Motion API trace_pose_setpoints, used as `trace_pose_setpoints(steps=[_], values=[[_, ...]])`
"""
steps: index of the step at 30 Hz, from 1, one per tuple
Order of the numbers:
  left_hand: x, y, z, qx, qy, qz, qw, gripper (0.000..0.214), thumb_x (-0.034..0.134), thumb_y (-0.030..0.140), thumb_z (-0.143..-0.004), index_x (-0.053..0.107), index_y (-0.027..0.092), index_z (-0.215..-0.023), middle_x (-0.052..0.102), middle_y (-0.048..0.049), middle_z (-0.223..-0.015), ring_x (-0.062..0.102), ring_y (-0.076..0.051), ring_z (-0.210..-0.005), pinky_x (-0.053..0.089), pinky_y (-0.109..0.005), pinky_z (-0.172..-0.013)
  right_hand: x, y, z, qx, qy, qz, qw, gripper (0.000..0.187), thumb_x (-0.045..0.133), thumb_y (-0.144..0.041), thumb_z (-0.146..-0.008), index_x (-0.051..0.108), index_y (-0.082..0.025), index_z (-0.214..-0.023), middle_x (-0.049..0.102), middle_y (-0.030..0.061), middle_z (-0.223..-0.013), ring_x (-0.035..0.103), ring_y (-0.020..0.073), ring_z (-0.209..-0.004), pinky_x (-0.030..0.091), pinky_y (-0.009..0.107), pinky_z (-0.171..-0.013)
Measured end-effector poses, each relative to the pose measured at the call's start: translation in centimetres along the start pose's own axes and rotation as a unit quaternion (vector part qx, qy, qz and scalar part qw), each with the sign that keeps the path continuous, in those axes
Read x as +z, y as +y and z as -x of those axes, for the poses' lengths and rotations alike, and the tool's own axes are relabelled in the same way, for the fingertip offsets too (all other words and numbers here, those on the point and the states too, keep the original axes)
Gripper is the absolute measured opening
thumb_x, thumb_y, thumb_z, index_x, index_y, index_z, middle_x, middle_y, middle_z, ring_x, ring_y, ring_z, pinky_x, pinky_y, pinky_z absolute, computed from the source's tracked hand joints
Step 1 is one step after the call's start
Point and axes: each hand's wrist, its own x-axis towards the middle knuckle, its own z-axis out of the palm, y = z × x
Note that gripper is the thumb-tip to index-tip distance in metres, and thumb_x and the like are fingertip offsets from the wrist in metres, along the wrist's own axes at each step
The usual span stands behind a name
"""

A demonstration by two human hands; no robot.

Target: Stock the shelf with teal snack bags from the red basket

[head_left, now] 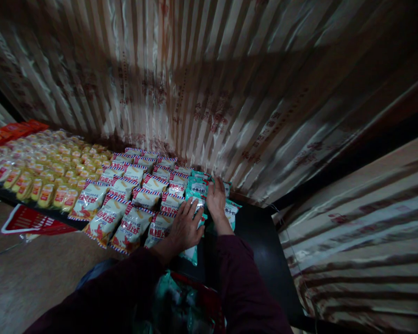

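near: dim green packaging [177, 299] between forearms; left hand [186, 225]: palm down, fingers spread, on green packets [198, 187] atop black table [259, 246]; right hand [216, 200]: fingers extended across the same packets; leftward: white packets [130, 229]; behind: striped sheeting [181, 93]

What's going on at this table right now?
Someone's left hand and right hand are among teal snack packets on a black table. Just left of these, white packets with striped edges lie in rows, and further left are yellow wrapped snacks. Whether either hand grips a packet is unclear.
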Motion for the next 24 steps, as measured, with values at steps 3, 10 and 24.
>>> trace_pose_setpoints(steps=[3, 10, 24], values=[[0.1, 0.0, 0.1, -0.002, 0.004, -0.001, 1.0, 0.052, 0.048, 0.039, -0.089, 0.05, 0.012, -0.134, 0.039, -0.0171, -0.149, 0.026, -0.033, -0.143, 0.025, -0.053, -0.115, -2.6, 0.8, 1.1, -0.023, 0.039, 0.023, 0.999, 0.057, 0.024, -0.045, -0.093, 0.052, -0.014, -0.132, 0.045, 0.0141, -0.144, 0.035, 0.0249, -0.137, 0.026, 0.048, -0.114], [-0.3, 0.3, 0.6, 0.008, 0.024, -0.003, 1.0, 0.051, 0.046, 0.036, -0.09, 0.049, 0.013, -0.135, 0.039, -0.017, -0.149, 0.02, -0.032, -0.145, 0.025, -0.054, -0.115, -7.4, 6.5, 5.4, 0.09, 0.104, 0.04, 0.99, 0.067, 0.032, -0.054, -0.087, 0.046, -0.008, -0.134, 0.047, 0.0196, -0.141, 0.039, 0.0306, -0.134, 0.029, 0.049, -0.111], [1.9, 5.2, 2.5, 0.074, -0.038, 0.008, 0.997, 0.053, 0.05, 0.033, -0.087, 0.047, 0.014, -0.137, 0.037, -0.016, -0.151, 0.018, -0.032, -0.146, 0.018, -0.054, -0.117, -5.7, 7.1, 7.7, 0.187, 0.09, -0.057, 0.977, 0.078, 0.042, -0.057, -0.079, 0.039, -0.01, -0.14, 0.068, 0.0155, -0.111, 0.065, 0.0258, -0.1, 0.047, 0.039, -0.091]])
